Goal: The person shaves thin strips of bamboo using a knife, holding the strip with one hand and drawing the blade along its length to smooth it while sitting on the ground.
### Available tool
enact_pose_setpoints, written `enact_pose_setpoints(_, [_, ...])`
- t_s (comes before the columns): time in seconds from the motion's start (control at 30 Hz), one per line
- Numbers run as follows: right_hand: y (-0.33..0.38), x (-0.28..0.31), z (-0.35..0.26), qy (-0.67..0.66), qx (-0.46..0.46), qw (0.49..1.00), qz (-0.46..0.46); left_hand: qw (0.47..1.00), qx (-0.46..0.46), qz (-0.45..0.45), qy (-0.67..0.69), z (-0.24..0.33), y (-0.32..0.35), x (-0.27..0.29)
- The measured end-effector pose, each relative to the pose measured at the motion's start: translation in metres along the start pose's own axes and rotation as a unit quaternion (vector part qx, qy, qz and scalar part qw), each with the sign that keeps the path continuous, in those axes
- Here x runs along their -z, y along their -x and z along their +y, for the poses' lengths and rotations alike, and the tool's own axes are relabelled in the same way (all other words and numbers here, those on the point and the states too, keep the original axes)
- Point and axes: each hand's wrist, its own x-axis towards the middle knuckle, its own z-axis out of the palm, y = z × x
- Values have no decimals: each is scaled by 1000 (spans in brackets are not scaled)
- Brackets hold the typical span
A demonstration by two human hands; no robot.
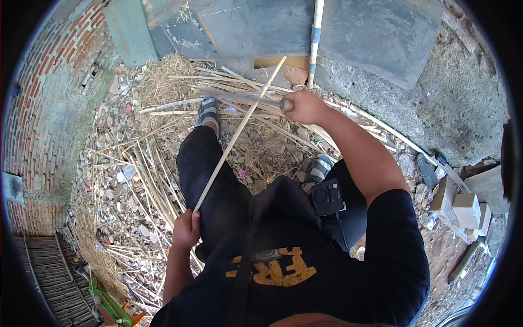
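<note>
My left hand [186,230] is closed around the near end of a long pale bamboo strip [235,136], beside my left thigh. The strip slants up and away to the right, over my leg and the ground. Farther off, my right hand [305,107] grips the handle of a machete [242,98]. Its blade points left, smeared by motion, and crosses the strip near its far part. Whether blade and strip touch, I cannot tell.
Bamboo strips [218,82] lie piled near my left foot [208,113], with more strips [150,174] to the left. Rubble and dry straw [163,82] cover the ground. A brick wall [43,103], a white pipe [316,43] and pale blocks [467,211] stand around. A black device [328,197] rests on my right thigh.
</note>
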Motion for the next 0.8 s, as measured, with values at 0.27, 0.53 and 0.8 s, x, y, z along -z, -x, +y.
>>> enact_pose_setpoints(0.27, [-9, 4, 19, -13, -83, 995, 51, 1000, 11, 14, 10, -3, -6, -6])
enact_pose_setpoints(0.53, [3, 14, 17, -19, -85, 995, 43, 1000, 15, 10, -11, 0, 2, -3])
enact_pose_setpoints(0.8, [3, 22, 17, -34, -57, 995, 74, 999, 3, 32, -10, -4, 0, -10])
